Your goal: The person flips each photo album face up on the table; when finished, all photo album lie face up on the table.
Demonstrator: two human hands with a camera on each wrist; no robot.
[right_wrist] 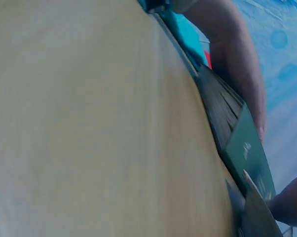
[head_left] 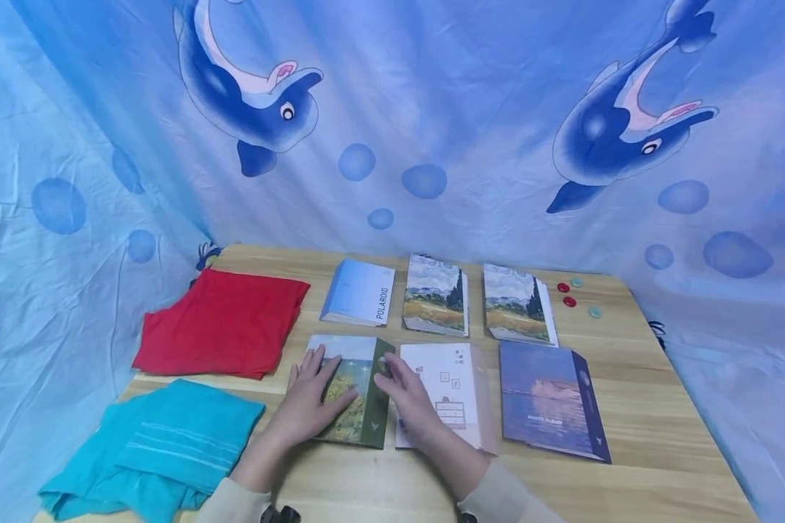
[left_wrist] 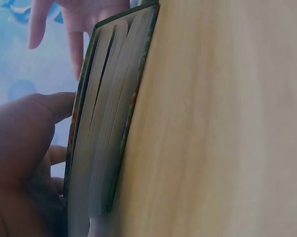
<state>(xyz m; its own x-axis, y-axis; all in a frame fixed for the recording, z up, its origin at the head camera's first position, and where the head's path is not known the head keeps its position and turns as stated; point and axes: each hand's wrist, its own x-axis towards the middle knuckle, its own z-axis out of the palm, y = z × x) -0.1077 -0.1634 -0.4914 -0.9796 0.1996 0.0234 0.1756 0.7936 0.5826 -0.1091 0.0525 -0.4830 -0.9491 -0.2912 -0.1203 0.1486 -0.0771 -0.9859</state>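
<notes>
both hands (head_left: 360,399) on green album (head_left: 356,407)

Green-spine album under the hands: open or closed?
Closed. The green-spine album lies flat, cover up; the left hand rests on it, and the left wrist view shows its pages stacked together.

Left hand (head_left: 310,403) lies flat, fingers extended. Right hand (head_left: 411,402) lies palm-down, fingers relaxed, just beside it.

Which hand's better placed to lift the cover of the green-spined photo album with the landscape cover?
Probably the right hand: its fingers sit at the green spine edge of the green-spined landscape photo album, also overlapping the white album. The left hand lies flat on the cover, pinning it.
</notes>
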